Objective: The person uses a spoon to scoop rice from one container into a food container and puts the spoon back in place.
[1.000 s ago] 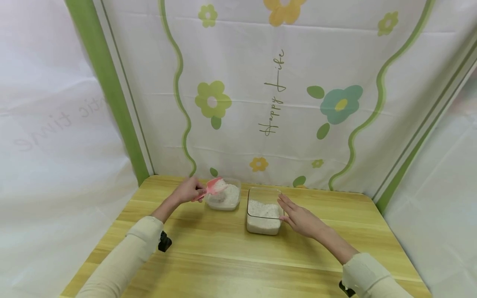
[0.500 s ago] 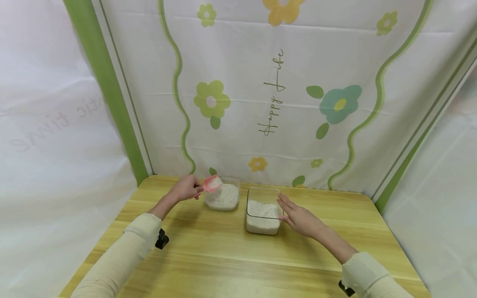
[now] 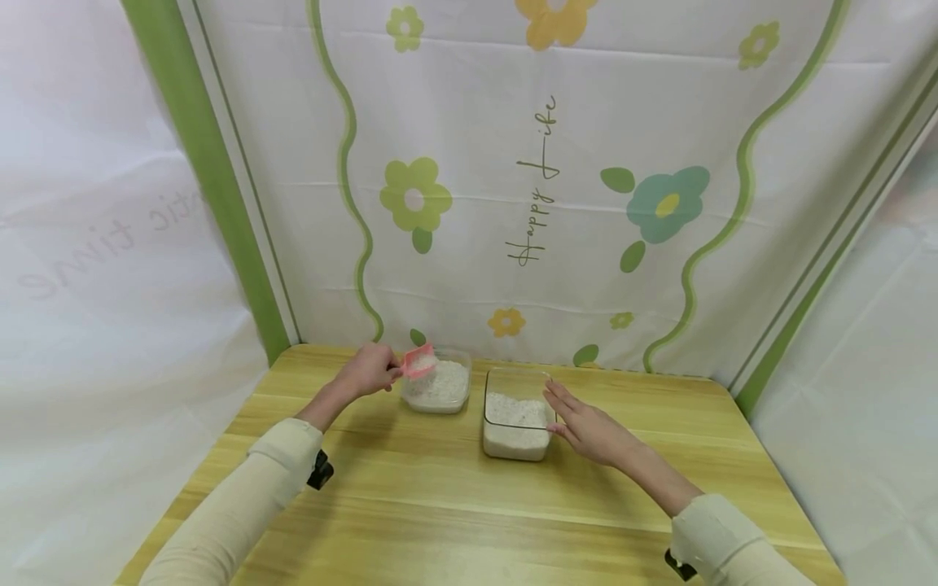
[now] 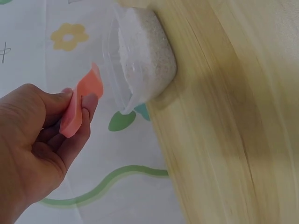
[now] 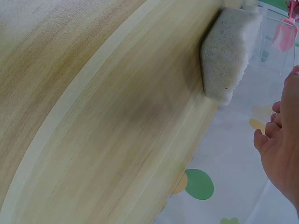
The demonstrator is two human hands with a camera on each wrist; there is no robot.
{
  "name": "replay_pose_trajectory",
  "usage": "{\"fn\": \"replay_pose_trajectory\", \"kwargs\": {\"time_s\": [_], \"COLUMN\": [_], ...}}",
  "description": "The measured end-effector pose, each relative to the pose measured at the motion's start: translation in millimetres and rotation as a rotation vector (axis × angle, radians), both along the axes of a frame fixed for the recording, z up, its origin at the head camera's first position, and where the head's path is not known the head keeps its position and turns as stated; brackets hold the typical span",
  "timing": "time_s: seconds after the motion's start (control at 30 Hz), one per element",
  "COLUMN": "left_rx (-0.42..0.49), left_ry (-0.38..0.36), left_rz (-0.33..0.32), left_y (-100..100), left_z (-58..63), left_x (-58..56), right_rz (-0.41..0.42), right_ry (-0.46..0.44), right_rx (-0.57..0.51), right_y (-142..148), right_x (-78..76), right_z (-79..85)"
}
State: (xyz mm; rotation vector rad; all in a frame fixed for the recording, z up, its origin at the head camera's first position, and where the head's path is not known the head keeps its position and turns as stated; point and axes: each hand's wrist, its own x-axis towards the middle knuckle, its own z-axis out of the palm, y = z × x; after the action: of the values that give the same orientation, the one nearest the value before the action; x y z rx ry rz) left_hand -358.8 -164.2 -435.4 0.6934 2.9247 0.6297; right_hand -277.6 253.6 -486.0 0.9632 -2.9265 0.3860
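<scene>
My left hand (image 3: 370, 370) pinches the handle of a small pink scoop (image 3: 420, 363), which carries white grains. The scoop is over the left part of a clear plastic tub (image 3: 438, 408) holding white grainy material. In the left wrist view the thumb and fingers close on the scoop handle (image 4: 70, 116). To the right stands a larger clear glass container (image 3: 522, 426), partly filled with similar white grains (image 5: 229, 51). My right hand (image 3: 593, 429) touches its right side near the rim, fingers extended. In the right wrist view the fingertips are partly cut off.
Both containers stand near the back edge of a wooden table (image 3: 454, 521), with a narrow gap between them. Behind the table hangs a white curtain (image 3: 469, 122) with flowers. White sheets also flank both sides.
The scoop with its grains has moved slightly left over the tub and its tilt has changed. My left hand has shifted a little with it. My right hand stays at the glass container.
</scene>
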Motion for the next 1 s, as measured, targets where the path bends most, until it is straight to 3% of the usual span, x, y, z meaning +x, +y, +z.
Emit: {"fn": "replay_pose_trajectory", "kwargs": {"time_s": [0.4, 0.67, 0.8, 1.0], "left_rx": [-0.198, -0.213, -0.251, -0.384], "left_ry": [0.243, 0.380, 0.426, 0.486], "left_rz": [-0.068, -0.095, -0.096, -0.100], "left_y": [13, 19, 22, 26], "left_z": [-2.3, -5.3, -8.0, -10.6], "left_x": [10.9, 17.7, 19.3, 22.3], "right_rz": [-0.009, -0.013, -0.012, -0.011], "right_ry": [-0.005, -0.015, -0.013, -0.012], "right_rx": [0.005, 0.007, 0.008, 0.006], "right_y": [0, -1, -1, -1], "right_x": [0.8, 1.7, 1.9, 2.0], "right_z": [0.3, 1.0, 1.4, 1.4]}}
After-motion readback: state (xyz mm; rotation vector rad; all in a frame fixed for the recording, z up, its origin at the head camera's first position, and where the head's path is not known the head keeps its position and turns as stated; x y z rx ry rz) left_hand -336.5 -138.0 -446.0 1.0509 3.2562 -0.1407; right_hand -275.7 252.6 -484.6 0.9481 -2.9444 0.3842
